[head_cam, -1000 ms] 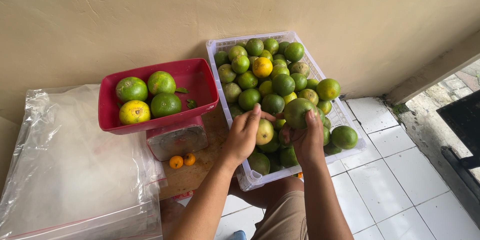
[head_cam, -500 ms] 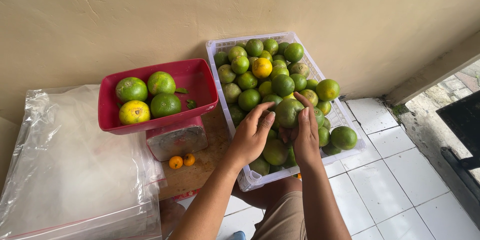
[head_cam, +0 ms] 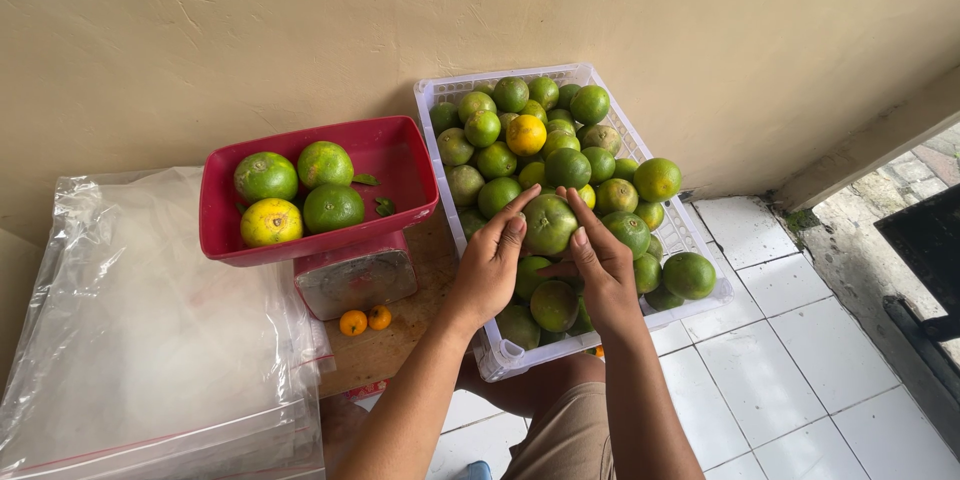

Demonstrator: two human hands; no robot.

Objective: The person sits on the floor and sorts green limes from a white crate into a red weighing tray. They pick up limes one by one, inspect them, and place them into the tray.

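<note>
1. Green citrus fruit [head_cam: 549,223], faintly yellowed, sits on top of the heap in the white plastic crate [head_cam: 690,232], gripped between both hands in the head view.
2. Left hand [head_cam: 488,265]: fingers curled partway, fingertips pressed against the fruit's left side, palm resting over the fruit below. It shares the hold on this one fruit.
3. Right hand [head_cam: 600,270]: fingers extended and drawn together, tips laid on the fruit's right side and upper edge; thumb hidden beneath. It holds the same fruit from the opposite side.
4. Held fruit lies near the middle of the crate, towards its near half, touching neighbouring fruit below and around it.
5. Crate stands against the beige wall [head_cam: 300,30], on the white floor tiles [head_cam: 790,360], heaped with green fruit and one yellow-orange fruit [head_cam: 526,135] farther back.
6. Left of the crate, a red scale tray [head_cam: 400,155] holds four green to yellow fruit and two loose leaves; it rests on a scale base [head_cam: 355,280].
7. Two small orange fruit [head_cam: 365,320] lie on the wooden board [head_cam: 400,335] just in front of the scale.
8. Clear plastic bags [head_cam: 150,320] are stacked at far left, well apart from both hands.
9. Person's knee, in tan shorts [head_cam: 570,435], shows below the crate.
</note>
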